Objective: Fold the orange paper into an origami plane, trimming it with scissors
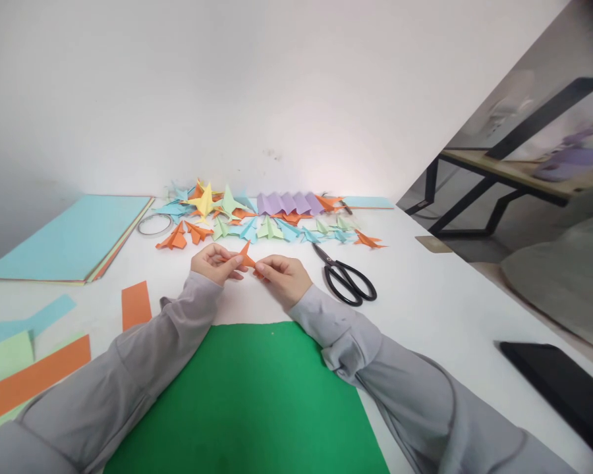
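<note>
Between both hands is a small folded orange paper piece (pixel 248 259) with a pointed tip sticking up. My left hand (pixel 216 264) pinches its left side between thumb and fingers. Its right end is pinched by my right hand (pixel 282 276). Both hands are above the white table, just beyond a green sheet (pixel 257 401). Behind them lie folded paper shapes, among them an orange one (pixel 172 238), a yellow one (pixel 205 202) and a pale green one (pixel 269 228). The fingers partly hide the piece, so its full shape cannot be made out.
Black-handled scissors (pixel 348 282) lie right of my hands. A dark flat device (pixel 558 388) sits at the right edge. Stacked blue sheets (pixel 69 237), a wire coil (pixel 155 224), an orange strip (pixel 136 304) and other paper strips are on the left. A purple pleated paper (pixel 289 203) stands near the wall.
</note>
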`<state>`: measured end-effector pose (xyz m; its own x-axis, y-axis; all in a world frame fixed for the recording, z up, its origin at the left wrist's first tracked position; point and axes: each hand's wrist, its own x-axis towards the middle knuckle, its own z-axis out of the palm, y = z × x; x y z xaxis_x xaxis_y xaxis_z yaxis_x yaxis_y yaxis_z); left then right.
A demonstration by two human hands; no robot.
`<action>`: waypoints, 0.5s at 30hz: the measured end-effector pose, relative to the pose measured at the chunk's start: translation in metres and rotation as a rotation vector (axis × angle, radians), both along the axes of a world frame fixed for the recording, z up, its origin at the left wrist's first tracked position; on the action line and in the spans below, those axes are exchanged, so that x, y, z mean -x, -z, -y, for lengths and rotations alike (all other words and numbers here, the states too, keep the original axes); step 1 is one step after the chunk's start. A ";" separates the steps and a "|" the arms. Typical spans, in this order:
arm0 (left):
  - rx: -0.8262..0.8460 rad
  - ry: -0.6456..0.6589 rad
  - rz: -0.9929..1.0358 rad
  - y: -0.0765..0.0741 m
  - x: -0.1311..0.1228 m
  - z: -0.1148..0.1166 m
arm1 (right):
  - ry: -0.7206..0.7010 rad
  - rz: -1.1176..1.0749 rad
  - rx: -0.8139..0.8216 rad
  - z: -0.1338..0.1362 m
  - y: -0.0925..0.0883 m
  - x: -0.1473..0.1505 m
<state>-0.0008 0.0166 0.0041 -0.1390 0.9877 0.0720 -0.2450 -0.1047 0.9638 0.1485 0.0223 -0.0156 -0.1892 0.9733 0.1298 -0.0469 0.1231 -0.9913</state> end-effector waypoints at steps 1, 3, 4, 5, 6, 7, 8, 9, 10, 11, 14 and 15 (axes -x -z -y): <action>-0.005 0.006 -0.009 0.000 0.000 0.000 | -0.005 0.012 -0.007 0.000 0.000 0.000; -0.013 0.014 -0.030 0.001 -0.001 0.001 | -0.010 0.015 -0.011 0.000 -0.001 -0.001; -0.016 0.015 -0.037 0.001 -0.001 0.000 | -0.013 0.008 -0.009 -0.001 -0.001 -0.001; -0.018 0.013 -0.039 0.001 -0.001 0.000 | -0.017 -0.001 -0.005 -0.001 -0.001 -0.002; -0.020 0.010 -0.036 0.002 -0.001 0.000 | -0.022 -0.010 0.001 -0.001 -0.002 -0.002; -0.021 0.006 -0.032 0.002 -0.001 0.000 | -0.029 -0.020 0.009 -0.001 -0.003 -0.002; -0.022 0.003 -0.032 0.002 -0.001 0.000 | -0.038 -0.032 0.020 -0.001 -0.003 -0.002; -0.022 0.002 -0.038 0.002 -0.001 -0.001 | -0.047 -0.045 0.033 0.000 -0.003 -0.002; -0.020 0.003 -0.047 0.001 -0.001 -0.001 | -0.054 -0.058 0.047 0.000 -0.004 -0.002; -0.016 0.003 -0.058 0.001 0.000 -0.001 | -0.058 -0.069 0.060 0.000 -0.004 -0.002; 0.001 0.004 -0.065 0.000 0.000 -0.001 | -0.064 -0.081 0.073 0.001 -0.003 -0.002; 0.004 0.004 -0.060 0.000 0.000 0.000 | -0.066 -0.077 0.068 0.001 -0.003 -0.002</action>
<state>-0.0003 0.0170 0.0043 -0.1304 0.9886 0.0757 -0.1874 -0.0995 0.9772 0.1503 0.0217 -0.0126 -0.2453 0.9661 0.0801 -0.1286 0.0494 -0.9905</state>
